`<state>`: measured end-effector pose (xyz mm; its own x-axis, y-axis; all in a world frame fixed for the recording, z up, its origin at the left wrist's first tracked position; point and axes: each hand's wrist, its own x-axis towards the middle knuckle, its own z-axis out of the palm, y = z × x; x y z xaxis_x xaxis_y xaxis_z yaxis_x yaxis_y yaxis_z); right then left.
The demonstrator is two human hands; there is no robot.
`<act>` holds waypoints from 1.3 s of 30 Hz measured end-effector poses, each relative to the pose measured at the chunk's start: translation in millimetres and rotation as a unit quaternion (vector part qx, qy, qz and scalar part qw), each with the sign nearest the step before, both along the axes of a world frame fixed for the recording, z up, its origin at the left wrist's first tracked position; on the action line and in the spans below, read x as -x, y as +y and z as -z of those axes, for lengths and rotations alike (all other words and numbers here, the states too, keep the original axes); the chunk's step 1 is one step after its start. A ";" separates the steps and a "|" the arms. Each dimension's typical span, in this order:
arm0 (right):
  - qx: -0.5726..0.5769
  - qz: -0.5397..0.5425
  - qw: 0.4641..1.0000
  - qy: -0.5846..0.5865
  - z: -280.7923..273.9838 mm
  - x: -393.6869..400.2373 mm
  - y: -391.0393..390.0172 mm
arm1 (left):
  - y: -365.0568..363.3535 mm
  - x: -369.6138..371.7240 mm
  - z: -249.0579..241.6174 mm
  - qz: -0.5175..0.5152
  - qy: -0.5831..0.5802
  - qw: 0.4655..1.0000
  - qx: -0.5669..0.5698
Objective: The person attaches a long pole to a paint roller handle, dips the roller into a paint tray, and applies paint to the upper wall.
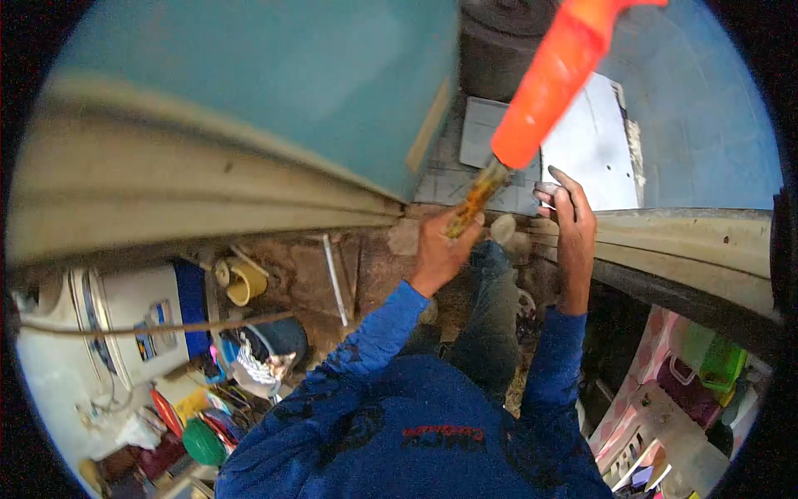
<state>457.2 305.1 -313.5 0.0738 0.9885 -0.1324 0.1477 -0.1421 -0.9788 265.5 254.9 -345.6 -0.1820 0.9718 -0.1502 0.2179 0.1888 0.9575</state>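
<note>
My left hand is closed around the rusty, stained metal end of an orange-handled tool. The thick handle points up toward the camera and ends in a hook shape; the exact kind of tool does not show. To the right, my right hand is raised with its fingers bent and apart, the fingertips darkened or whitish. It hovers by the edge of a white board in the doorway. A smaller pale panel lies left of that board, partly behind the handle.
A teal door panel borders the opening on the left, a bluish wall on the right. Below left are a yellow bucket, a dark bin, a white stick and clutter. Plastic containers stand lower right.
</note>
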 end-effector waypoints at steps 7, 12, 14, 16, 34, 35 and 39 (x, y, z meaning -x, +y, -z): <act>-0.119 -0.077 0.972 0.188 -49.5 102.6 -86.1 | -114.4 38.5 47.3 0.022 -0.008 0.997 -0.068; -0.118 -0.052 0.954 0.270 -53.9 119.0 -108.8 | -165.9 32.5 89.0 0.028 0.007 0.998 -0.055; -0.145 -0.004 0.955 0.258 -50.0 124.3 -113.3 | -179.8 27.1 107.4 0.012 0.019 0.998 -0.065; -0.087 0.004 0.952 0.293 -40.5 119.0 -122.1 | -189.7 28.3 101.2 0.010 0.015 0.998 0.052; -0.005 -0.013 0.961 0.277 -61.4 97.9 -139.8 | -209.1 13.1 56.3 0.096 0.000 0.995 0.038; 0.004 0.008 0.969 0.246 -74.5 93.2 -133.4 | -215.9 19.1 58.4 0.154 0.027 0.986 0.065; -0.023 0.037 0.972 0.232 -114.7 77.0 -115.1 | -263.3 42.9 68.1 0.159 0.096 0.972 0.143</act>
<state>380.2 190.0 -198.8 0.0889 0.9883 -0.1239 -0.3199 -0.0894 -0.9432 222.6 -8.4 -413.7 0.0687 0.9068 -0.4160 0.4775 0.3362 0.8118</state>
